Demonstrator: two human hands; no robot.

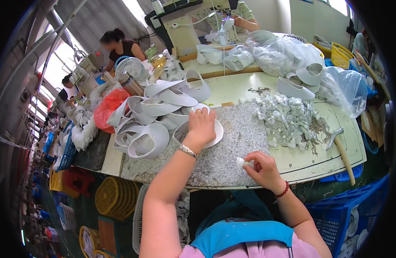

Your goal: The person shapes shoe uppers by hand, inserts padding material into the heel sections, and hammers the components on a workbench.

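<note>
My left hand lies over a white shoe upper on the speckled stone slab, its fingers bent over the far side. The hand hides part of the upper. My right hand is above the slab's near right part, thumb and fingers pinching a small whitish, crumpled piece. More white shoe uppers are heaped beside and beyond my left hand. Right of the slab lies a heap of shiny clear-silver crumpled bits. Thin brown sticks or nails and a wooden-handled hammer are beside it.
A sewing machine and bulging plastic bags stand beyond the table. A steel flask and red bag are at left. Blue crates and yellow baskets flank me below. Other people sit farther off.
</note>
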